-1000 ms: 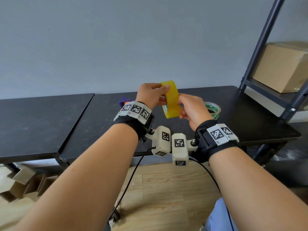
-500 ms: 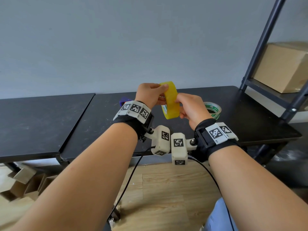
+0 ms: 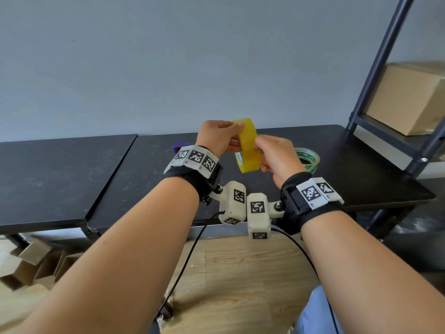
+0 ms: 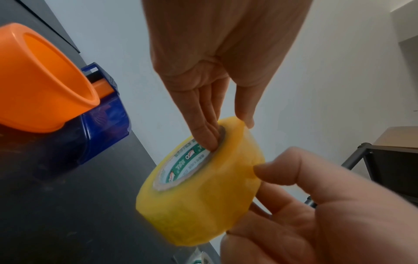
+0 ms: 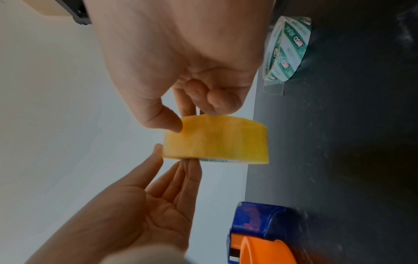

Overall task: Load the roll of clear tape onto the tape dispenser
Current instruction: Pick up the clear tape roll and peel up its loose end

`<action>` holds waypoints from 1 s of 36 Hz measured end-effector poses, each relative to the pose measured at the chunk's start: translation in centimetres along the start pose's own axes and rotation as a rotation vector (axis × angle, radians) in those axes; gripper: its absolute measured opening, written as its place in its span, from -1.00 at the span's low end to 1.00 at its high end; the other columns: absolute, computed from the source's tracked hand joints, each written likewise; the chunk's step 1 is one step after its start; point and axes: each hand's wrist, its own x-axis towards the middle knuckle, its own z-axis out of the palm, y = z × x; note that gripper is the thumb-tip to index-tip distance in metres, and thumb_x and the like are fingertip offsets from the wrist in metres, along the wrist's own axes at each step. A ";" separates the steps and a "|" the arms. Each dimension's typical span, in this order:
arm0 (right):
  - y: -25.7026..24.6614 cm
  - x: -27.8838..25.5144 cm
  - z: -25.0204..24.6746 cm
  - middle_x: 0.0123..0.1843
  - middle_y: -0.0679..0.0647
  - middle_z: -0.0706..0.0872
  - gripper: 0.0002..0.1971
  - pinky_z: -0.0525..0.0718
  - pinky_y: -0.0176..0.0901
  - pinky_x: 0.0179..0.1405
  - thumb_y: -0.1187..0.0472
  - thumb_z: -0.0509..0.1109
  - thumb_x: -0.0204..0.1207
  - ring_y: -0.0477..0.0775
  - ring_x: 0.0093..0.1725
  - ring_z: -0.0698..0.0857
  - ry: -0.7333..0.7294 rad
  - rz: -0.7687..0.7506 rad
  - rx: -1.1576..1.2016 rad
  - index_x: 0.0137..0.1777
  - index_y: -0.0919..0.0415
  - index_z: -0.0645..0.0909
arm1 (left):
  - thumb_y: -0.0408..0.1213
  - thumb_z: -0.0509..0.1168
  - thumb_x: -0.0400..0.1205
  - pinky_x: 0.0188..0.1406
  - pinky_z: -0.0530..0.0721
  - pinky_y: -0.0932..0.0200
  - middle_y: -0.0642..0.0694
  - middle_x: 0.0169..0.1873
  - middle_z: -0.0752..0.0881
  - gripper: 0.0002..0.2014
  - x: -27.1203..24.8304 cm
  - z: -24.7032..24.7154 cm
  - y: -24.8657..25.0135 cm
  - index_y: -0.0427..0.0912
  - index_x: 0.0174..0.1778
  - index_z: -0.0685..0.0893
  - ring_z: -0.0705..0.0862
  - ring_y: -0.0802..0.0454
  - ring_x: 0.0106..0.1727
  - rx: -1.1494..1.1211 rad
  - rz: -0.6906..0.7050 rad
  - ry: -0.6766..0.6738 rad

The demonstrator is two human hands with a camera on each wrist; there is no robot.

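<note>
Comparing with a second earlier, I found little had moved: the roll of clear tape [image 3: 248,145] stayed held up in the air between both hands, above the near part of the black table [image 3: 361,165], though it had tipped a little more and the right thumb had crept along the rim. I read that as feeling for the loose end of the tape, so loading had not yet begun.

My left hand [image 3: 218,138] held the roll with fingertips [image 4: 209,141] tucked into the core and the thumb on the outer yellow band. My right hand [image 3: 277,160] pinched it from the other side, thumb on the outer winding and fingers behind.

The roll stood on edge, its round faces turned left and right toward the two hands, so the axis through the core ran roughly sideways between them, leaning slightly. The printed green-and-white core [image 4: 187,162] faced the left wrist.

The blue and orange tape dispenser [image 5: 260,235] lay on the table, apart from the roll and untouched. A second, nearly spent roll [image 5: 286,50] sat on the table to the right.
</note>
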 end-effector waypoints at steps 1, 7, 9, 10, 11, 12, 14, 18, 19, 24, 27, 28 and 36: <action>0.1 0.1 0.0 -0.44 0.11 0.40 -0.75 0.32 -0.15 -0.51 0.28 0.31 0.41 0.09 -0.51 0.34 -0.005 -0.005 -0.007 -0.48 0.06 0.60 | -0.28 0.38 0.63 -0.03 0.82 -0.08 -0.44 -0.01 0.78 -0.63 -0.1 0.0 0.0 -0.45 0.28 0.65 0.81 -0.23 -0.15 0.000 -0.002 0.001; -0.4 0.0 -0.3 -0.35 0.24 0.48 -0.66 0.39 -0.12 -0.47 0.15 0.33 0.49 0.06 -0.57 0.39 -0.002 0.024 -0.023 -0.01 0.49 0.67 | -0.26 0.38 0.64 -0.02 0.82 -0.06 -0.44 0.02 0.77 -0.58 0.0 -0.1 0.0 -0.46 0.33 0.58 0.81 -0.26 -0.07 -0.057 -0.034 0.016; -0.3 0.2 -0.4 -0.43 0.12 0.53 -0.64 0.47 -0.15 -0.43 -0.01 0.27 0.60 0.03 -0.54 0.47 0.027 0.028 -0.069 -0.14 0.28 0.70 | -0.27 0.38 0.64 -0.09 0.84 -0.02 -0.45 0.03 0.76 -0.52 0.1 -0.1 0.0 -0.45 0.41 0.49 0.81 -0.25 -0.10 -0.118 -0.056 0.026; 0.0 0.5 -0.4 -0.43 0.06 0.54 -0.61 0.52 -0.11 -0.35 -0.09 0.22 0.62 0.06 -0.46 0.52 0.059 0.002 -0.112 -0.24 0.19 0.65 | -0.28 0.37 0.65 -0.12 0.84 0.00 -0.46 0.03 0.75 -0.50 0.1 -0.2 0.0 -0.44 0.44 0.44 0.81 -0.24 -0.12 -0.158 -0.071 0.029; 0.3 0.7 -0.3 -0.44 0.03 0.53 -0.57 0.53 -0.04 -0.25 -0.14 0.19 0.63 0.11 -0.37 0.53 0.095 -0.041 -0.159 -0.36 0.12 0.57 | -0.28 0.37 0.65 -0.14 0.84 0.02 -0.46 0.02 0.75 -0.47 0.1 -0.3 0.0 -0.44 0.47 0.40 0.81 -0.23 -0.14 -0.196 -0.087 0.028; 0.6 0.8 -0.2 -0.45 0.05 0.52 -0.52 0.51 0.05 -0.19 -0.15 0.16 0.64 0.14 -0.31 0.51 0.122 -0.085 -0.204 -0.44 0.09 0.48 | -0.28 0.37 0.65 -0.16 0.84 0.03 -0.45 0.01 0.75 -0.46 0.2 -0.3 0.0 -0.44 0.49 0.39 0.82 -0.21 -0.15 -0.227 -0.103 0.023; 0.9 0.9 -0.1 -0.42 0.16 0.57 -0.46 0.54 0.21 -0.12 -0.16 0.10 0.65 0.19 -0.29 0.50 0.149 -0.134 -0.259 -0.46 0.18 0.50 | -0.27 0.35 0.67 -0.15 0.84 0.05 -0.45 0.03 0.75 -0.50 0.1 -0.4 0.1 -0.45 0.46 0.43 0.82 -0.21 -0.13 -0.249 -0.122 0.000; 0.5 0.8 0.0 -0.36 0.18 0.60 -0.40 0.49 0.05 -0.12 -0.15 0.07 0.72 0.20 -0.24 0.54 0.190 -0.179 -0.216 -0.37 0.31 0.54 | -0.20 0.27 0.71 -0.23 0.85 0.06 -0.34 -0.15 0.74 -0.63 -0.2 -0.2 0.0 -0.44 0.29 0.57 0.77 -0.16 -0.26 -0.134 -0.127 -0.023; 0.4 0.8 0.0 -0.39 0.19 0.55 -0.38 0.44 0.03 -0.16 -0.13 0.06 0.73 0.20 -0.27 0.52 0.209 -0.196 -0.219 -0.38 0.36 0.48 | -0.17 0.25 0.72 -0.22 0.84 0.02 -0.29 -0.22 0.71 -0.64 -0.2 -0.2 0.0 -0.42 0.27 0.59 0.74 -0.13 -0.33 -0.063 -0.120 -0.018; 0.8 0.9 0.2 -0.46 0.21 0.40 -0.37 0.35 0.03 -0.25 -0.14 0.05 0.74 0.21 -0.34 0.40 0.274 -0.212 -0.266 -0.48 0.29 0.24 | -0.09 0.29 0.63 0.12 0.76 -0.02 -0.04 -0.21 0.76 -0.70 0.0 -0.6 -0.6 -0.12 0.19 0.75 0.68 -0.04 -0.20 0.302 0.054 0.056; 1.0 0.8 0.5 -0.46 0.21 0.45 -0.36 0.39 0.05 -0.24 -0.15 0.04 0.74 0.22 -0.34 0.44 0.265 -0.218 -0.307 -0.51 0.27 0.27 | -0.19 0.32 0.58 0.05 0.60 0.28 0.00 0.14 0.76 -0.64 -0.5 -0.9 -0.4 -0.07 0.30 0.72 0.67 0.09 0.12 0.378 0.124 0.018; 1.0 0.8 0.6 -0.43 0.25 0.49 -0.36 0.41 0.06 -0.23 -0.16 0.04 0.73 0.22 -0.33 0.46 0.262 -0.216 -0.307 -0.48 0.29 0.31 | -0.21 0.33 0.57 0.03 0.57 0.31 0.00 0.14 0.75 -0.64 -0.6 -0.8 -0.4 -0.09 0.30 0.73 0.66 0.11 0.16 0.394 0.129 -0.006; 1.3 0.9 0.9 -0.46 0.18 0.44 -0.38 0.41 0.04 -0.24 -0.16 0.05 0.73 0.18 -0.35 0.43 0.247 -0.226 -0.296 -0.51 0.23 0.26 | -0.16 0.41 0.49 0.01 0.56 0.30 0.04 0.09 0.78 -0.61 -0.8 -1.2 -0.4 -0.05 0.26 0.76 0.70 0.13 0.07 0.423 0.126 0.002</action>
